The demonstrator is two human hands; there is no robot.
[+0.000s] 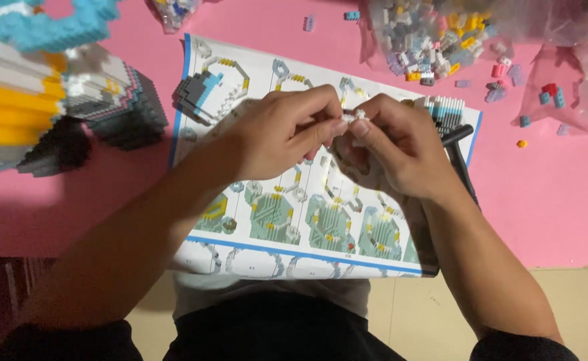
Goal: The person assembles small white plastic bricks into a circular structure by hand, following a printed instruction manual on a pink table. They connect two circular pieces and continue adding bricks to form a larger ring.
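Pinched between both thumbs and forefingers: a few tiny white bricks [355, 116], held over the sheet [287, 220]. Left hand [274, 137] and right hand [394, 150] closed tight, fingertips meeting. Apparently mid-join; firm, aligned pressure called for next. Built model [47, 87] left, loose bricks [434, 40] above, black tool [458, 150] right.

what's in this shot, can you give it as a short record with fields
left hand: left hand pinching small white bricks
right hand: right hand pinching the same bricks
under hands: instruction sheet on pink mat
far left: large brick model
top right: clear bags of loose bricks
beside sheet: black tool, white ribbed brick piece
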